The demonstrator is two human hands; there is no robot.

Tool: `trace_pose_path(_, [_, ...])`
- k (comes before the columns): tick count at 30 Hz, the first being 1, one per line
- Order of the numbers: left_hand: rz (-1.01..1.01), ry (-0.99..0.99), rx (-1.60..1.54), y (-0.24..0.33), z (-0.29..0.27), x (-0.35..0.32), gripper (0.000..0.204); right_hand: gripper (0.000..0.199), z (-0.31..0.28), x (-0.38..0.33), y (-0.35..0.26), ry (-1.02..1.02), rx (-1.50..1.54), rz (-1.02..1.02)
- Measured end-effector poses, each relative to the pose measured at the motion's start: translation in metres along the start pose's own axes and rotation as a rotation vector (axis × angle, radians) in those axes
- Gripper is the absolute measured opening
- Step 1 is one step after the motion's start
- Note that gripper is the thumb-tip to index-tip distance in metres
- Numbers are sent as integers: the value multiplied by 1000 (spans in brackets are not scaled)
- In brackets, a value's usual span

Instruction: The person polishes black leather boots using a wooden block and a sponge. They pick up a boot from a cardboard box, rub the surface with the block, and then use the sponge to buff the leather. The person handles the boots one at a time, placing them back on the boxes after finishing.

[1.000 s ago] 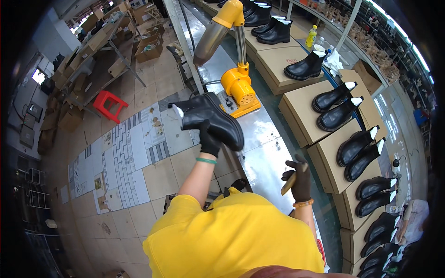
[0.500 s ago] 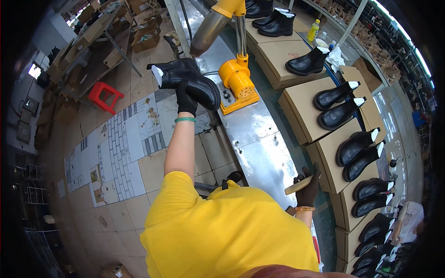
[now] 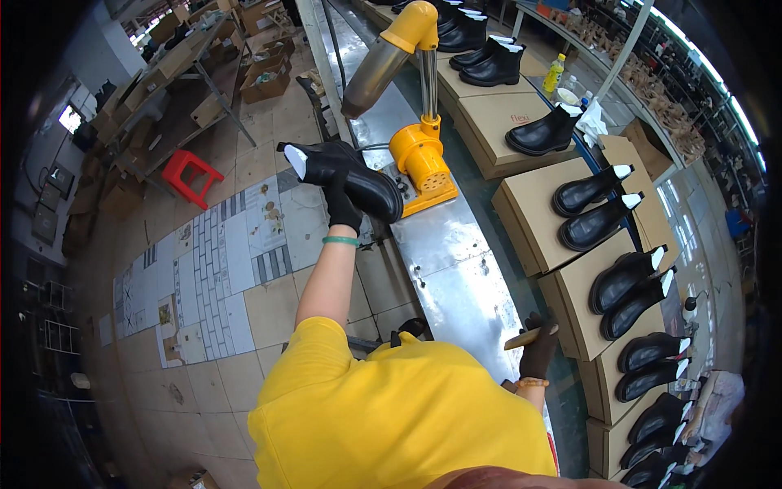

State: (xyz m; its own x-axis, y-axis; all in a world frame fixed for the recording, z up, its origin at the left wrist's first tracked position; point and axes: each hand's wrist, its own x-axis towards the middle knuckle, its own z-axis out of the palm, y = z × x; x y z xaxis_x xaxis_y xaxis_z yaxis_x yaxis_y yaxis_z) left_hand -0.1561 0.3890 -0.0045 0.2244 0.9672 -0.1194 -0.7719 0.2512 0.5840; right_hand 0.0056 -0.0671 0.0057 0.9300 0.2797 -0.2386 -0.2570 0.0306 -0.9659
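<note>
And here's the left hand in a black glove (image 3: 344,205), its grip clamped around the side of a black leather ankle boot with white stuffing in its opening (image 3: 375,192). The boot hangs tilted just beside the yellow machine with a metal nozzle (image 3: 421,160), toe towards the shiny metal desk (image 3: 458,287); whether toe and desk touch, I can't tell from this angle. Over to the right hand in a dark brown glove (image 3: 539,352), low by the desk's far edge: its grip is closed on a flat tan piece (image 3: 520,340), one end poking out leftward. Beyond it, brown cardboard boxes (image 3: 521,236) carry finished-looking black boots (image 3: 588,197), mostly in pairs, toes facing left.
</note>
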Motion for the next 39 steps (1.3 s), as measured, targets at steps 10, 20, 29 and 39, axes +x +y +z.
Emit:
trace_pose_path(10, [114, 27, -16, 23, -10, 27, 64, 15, -13, -12, 53, 60, -238, -259])
trace_pose_path(20, [-21, -6, -72, 16, 2, 21, 58, 17, -20, -9, 72, 86, -372, -294])
trace_pose_path(29, [32, -109, 71, 35, -1, 17, 56, 17, -28, -4, 77, 30, -233, -117])
trace_pose_path(39, [-638, -498, 185, -30, 19, -158, 48, 22, -19, 5, -14, 184, 224, -173])
